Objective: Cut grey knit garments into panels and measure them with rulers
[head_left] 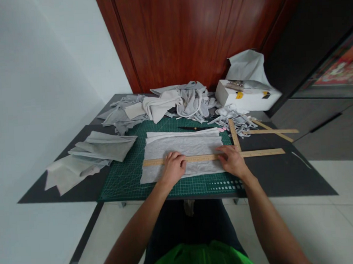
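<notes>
Nearest the worktop's [287,177] front edge, cloth [192,145] lies on the mat [122,183], a ruler [202,158] across it. The left hand [175,164] rests on the ruler, whether pinching I cannot tell; the right hand's [233,160] grip looks open, thumb and fingers parted. Even pressure should keep the ruler straight and cloth unrumpled. Scissors [194,127] lie beyond; scraps [163,105] heap toward the back edge.
</notes>
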### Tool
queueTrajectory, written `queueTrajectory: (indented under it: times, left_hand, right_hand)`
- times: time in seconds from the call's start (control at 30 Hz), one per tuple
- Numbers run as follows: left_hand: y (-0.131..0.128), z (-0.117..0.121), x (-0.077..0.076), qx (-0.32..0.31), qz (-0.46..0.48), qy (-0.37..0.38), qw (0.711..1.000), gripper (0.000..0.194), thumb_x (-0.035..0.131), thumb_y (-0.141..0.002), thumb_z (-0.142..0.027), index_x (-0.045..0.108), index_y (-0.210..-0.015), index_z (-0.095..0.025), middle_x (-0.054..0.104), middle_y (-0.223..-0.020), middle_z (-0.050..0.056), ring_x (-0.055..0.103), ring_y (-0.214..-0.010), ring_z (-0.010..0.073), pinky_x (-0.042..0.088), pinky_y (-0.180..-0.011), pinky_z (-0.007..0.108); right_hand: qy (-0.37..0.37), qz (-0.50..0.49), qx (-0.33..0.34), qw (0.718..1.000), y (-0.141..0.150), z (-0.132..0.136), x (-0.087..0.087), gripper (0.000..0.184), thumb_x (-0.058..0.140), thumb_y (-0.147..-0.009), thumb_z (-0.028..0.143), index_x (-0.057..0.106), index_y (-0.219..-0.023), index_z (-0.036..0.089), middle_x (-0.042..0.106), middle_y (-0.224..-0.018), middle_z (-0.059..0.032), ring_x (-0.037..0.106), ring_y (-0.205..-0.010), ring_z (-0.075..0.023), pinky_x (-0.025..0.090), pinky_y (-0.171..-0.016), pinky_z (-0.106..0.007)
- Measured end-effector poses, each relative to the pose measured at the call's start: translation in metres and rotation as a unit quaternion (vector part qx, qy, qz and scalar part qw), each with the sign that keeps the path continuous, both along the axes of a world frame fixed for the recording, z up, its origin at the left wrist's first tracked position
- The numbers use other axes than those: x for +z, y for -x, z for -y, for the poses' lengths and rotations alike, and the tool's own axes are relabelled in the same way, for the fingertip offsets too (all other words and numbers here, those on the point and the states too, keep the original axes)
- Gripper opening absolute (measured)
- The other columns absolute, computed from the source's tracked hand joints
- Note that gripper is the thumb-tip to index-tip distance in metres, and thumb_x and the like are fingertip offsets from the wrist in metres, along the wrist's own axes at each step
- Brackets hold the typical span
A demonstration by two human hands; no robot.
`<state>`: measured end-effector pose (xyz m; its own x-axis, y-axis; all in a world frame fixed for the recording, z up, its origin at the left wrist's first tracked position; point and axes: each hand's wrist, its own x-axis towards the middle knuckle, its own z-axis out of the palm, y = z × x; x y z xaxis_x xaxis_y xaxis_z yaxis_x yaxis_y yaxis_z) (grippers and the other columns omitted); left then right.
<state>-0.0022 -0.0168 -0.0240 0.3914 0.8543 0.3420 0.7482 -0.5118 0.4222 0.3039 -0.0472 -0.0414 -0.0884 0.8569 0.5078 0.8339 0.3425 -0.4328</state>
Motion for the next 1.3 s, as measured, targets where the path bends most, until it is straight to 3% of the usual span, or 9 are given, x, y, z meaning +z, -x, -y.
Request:
queueTrajectory:
  times: [0.17, 0.4, 0.87, 1.3]
  left_hand:
    - [0.002, 0.000, -0.001, 0.000, -0.007, -0.032, 0.999, 0.020, 0.065, -0.094, -0.017, 0.081, -0.104, -0.023, 0.071, -0.106, 0.008, 0.062, -0.106, 0.0260, 0.051, -0.102, 0.044]
    - [0.003, 0.001, -0.001, 0.028, -0.047, -0.034, 0.998, 0.021, 0.067, -0.095, -0.022, 0.082, -0.110, -0.025, 0.073, -0.113, 0.008, 0.062, -0.109, 0.0290, 0.049, -0.099, 0.047]
    - [0.003, -0.003, -0.003, 0.041, -0.061, -0.040, 0.997, 0.021, 0.066, -0.095, -0.025, 0.081, -0.110, -0.026, 0.073, -0.111, 0.007, 0.063, -0.111, 0.0279, 0.049, -0.102, 0.045]
    - [0.003, -0.003, -0.001, 0.041, -0.059, -0.025, 0.997, 0.024, 0.064, -0.096, -0.025, 0.082, -0.111, -0.025, 0.073, -0.112, 0.007, 0.063, -0.112, 0.0280, 0.050, -0.104, 0.046]
  right_hand:
    - [-0.023, -0.014, -0.085, 0.996, -0.018, 0.011, -0.006, 0.018, 0.063, -0.090, 0.026, 0.078, -0.098, 0.020, 0.079, -0.105, -0.0116, 0.067, -0.104, -0.0306, 0.049, -0.101, -0.050]
    - [-0.046, -0.032, -0.191, 0.980, -0.021, 0.019, -0.004, 0.022, 0.057, -0.085, 0.012, 0.078, -0.088, 0.018, 0.078, -0.092, -0.0112, 0.068, -0.092, -0.0279, 0.052, -0.093, -0.044]
    - [-0.049, -0.024, -0.149, 0.987, -0.019, 0.020, -0.003, 0.027, 0.061, -0.080, 0.013, 0.078, -0.100, 0.017, 0.077, -0.106, -0.0122, 0.068, -0.103, -0.0304, 0.054, -0.098, -0.046]
    - [-0.048, -0.015, -0.148, 0.988, -0.019, 0.019, -0.006, 0.029, 0.056, -0.086, 0.010, 0.080, -0.101, 0.017, 0.076, -0.107, -0.0132, 0.064, -0.101, -0.0298, 0.053, -0.098, -0.045]
